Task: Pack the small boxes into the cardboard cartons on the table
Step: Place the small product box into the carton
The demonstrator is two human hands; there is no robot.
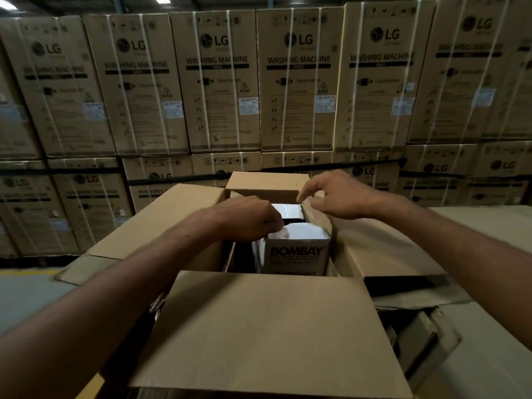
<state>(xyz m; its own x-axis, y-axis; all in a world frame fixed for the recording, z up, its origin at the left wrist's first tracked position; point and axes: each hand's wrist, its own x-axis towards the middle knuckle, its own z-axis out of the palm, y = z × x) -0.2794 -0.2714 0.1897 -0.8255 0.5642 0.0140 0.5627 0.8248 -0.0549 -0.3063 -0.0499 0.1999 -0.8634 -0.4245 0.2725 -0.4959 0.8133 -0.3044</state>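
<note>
Head view looks straight down into the open carton point(267, 326), where a small box point(296, 250) printed BOMBAY stands upright against the right-hand wall, its top about level with the rim. A second small box point(288, 210) sits just behind it, only its pale top showing. The left grip point(250, 218) is curled over the near box's top left corner, fingers pinching the edge. The right grip point(331, 197) is bent at the carton's right inner wall, fingertips closed on what looks like the wall's upper edge or a liner — I cannot tell which.

The box looks like thin printed card: light, stiff along its edges, soft in the panels, and a little slick. I'd hold it by opposite top edges or corners, never squeezing the faces — they would dent.

All four carton flaps are folded outward. Loose flattened cardboard point(417, 300) lies to the right. Behind, strapped washing-machine cartons point(298, 82) are stacked like a wall.
</note>
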